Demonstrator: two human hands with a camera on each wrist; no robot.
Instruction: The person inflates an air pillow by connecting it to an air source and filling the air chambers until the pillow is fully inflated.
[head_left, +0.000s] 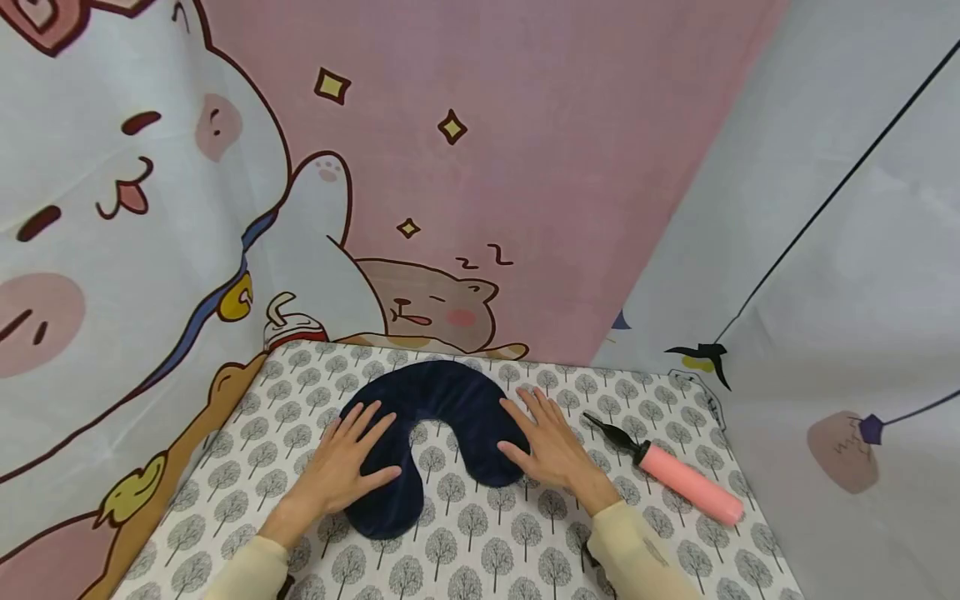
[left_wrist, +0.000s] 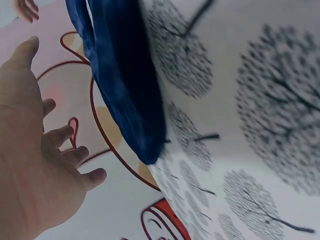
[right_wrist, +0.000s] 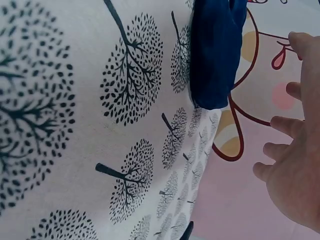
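Note:
A navy U-shaped neck pillow (head_left: 442, 387) lies on the table with its opening toward me. My left hand (head_left: 347, 462) overlaps its left arm in the head view, fingers spread. Over the pillow's right arm is my right hand (head_left: 551, 442), also with fingers apart. Both wrist views show a gap between hand and fabric: the left hand (left_wrist: 42, 155) is above the blue pillow (left_wrist: 117, 75), and the right hand (right_wrist: 295, 130) is likewise off the pillow (right_wrist: 215, 55). Neither hand holds anything.
A pink hand pump (head_left: 690, 485) with a black nozzle lies to the right of the right hand. The tablecloth (head_left: 472, 521) is white with printed trees. A cartoon-printed curtain (head_left: 562, 167) hangs behind the table and along its sides.

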